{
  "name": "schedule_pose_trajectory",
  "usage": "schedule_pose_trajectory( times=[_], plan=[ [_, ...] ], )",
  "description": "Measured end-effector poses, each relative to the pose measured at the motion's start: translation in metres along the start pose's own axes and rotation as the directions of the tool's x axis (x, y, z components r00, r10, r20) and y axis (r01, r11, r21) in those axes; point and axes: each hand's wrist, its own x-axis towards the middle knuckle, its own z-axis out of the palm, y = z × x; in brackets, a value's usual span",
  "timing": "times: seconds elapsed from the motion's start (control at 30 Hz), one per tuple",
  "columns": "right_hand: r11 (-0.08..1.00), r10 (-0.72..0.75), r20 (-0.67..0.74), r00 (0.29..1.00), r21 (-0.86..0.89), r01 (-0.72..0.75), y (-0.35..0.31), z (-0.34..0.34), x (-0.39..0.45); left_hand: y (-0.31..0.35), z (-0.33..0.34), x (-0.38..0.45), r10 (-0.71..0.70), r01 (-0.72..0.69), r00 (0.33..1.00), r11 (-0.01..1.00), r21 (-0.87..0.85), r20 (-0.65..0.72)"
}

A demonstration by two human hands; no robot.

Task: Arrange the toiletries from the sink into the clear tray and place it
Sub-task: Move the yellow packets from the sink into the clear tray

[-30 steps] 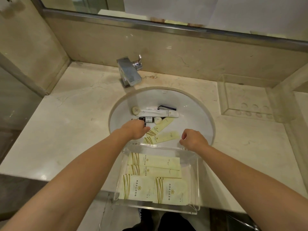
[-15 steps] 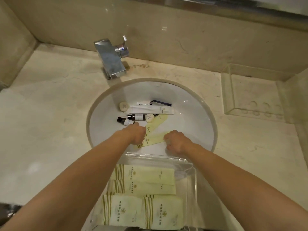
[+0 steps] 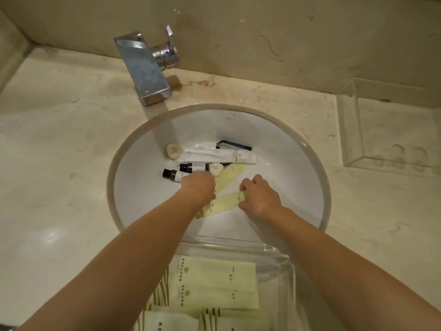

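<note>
Both hands have reached deeper into the sink (image 3: 133, 163): right hand (image 3: 259, 197) pinches a yellow sachet (image 3: 224, 203) near its front; left hand (image 3: 198, 186), curled, grip unclear. Bottles (image 3: 177, 174), soaps, white tube (image 3: 219, 155) remain; clear tray (image 3: 290, 283) below holds several packets.

Chrome faucet (image 3: 145, 68) on marble counter (image 3: 55, 144).

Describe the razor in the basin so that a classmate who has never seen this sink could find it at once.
Start at the faucet and drop into the white sink. At the far edge of the pile lies the razor, just behind the long white packet. It alone is dark blue; its neighbours are white, cream or brown.
</note>
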Motion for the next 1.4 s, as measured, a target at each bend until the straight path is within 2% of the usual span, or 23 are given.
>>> schedule_pose_trajectory(
  times=[0.23,0.43,0.7,0.83,0.97,1.13,1.27,1.4],
  plan=[
    [1.000,0.011,0.069,0.998,-0.020,-0.010,-0.004,-0.002,0.005,0.002,-0.003,0.004,-0.042,0.042,0.998,0.999,0.008,0.050],
    [0.995,0.059,0.145,0.988,0.076,-0.071,-0.002,-0.003,-0.001,-0.001,0.000,0.001,0.036,-0.032,0.999,0.994,-0.106,0.038],
    [0.989,0.086,0.161,0.983,0.105,-0.103,0.002,-0.004,-0.012,-0.033,-0.018,-0.016,0.104,-0.088,0.995,0.901,-0.424,0.013],
    [0.962,0.047,0.178,0.983,0.258,-0.093,0.003,-0.011,-0.024,-0.050,-0.026,-0.031,0.087,-0.052,0.996,0.790,-0.610,0.027],
    [0.913,0.046,0.075,0.996,0.400,-0.073,-0.006,-0.028,-0.036,-0.064,-0.035,-0.050,0.025,-0.035,0.999,0.649,-0.760,-0.025],
    [0.746,0.230,-0.043,0.972,0.649,-0.148,-0.018,-0.049,-0.048,-0.077,-0.046,-0.083,-0.005,0.004,1.000,0.440,-0.898,0.002],
    [0.590,0.329,-0.080,0.941,0.795,-0.138,-0.028,-0.058,-0.062,-0.087,-0.052,-0.110,0.039,-0.012,0.999,0.380,-0.925,0.004],
    [0.521,0.322,-0.075,0.944,0.846,-0.111,-0.036,-0.064,-0.082,-0.094,-0.056,-0.136,0.061,-0.014,0.998,0.454,-0.891,0.015]
  ],
)
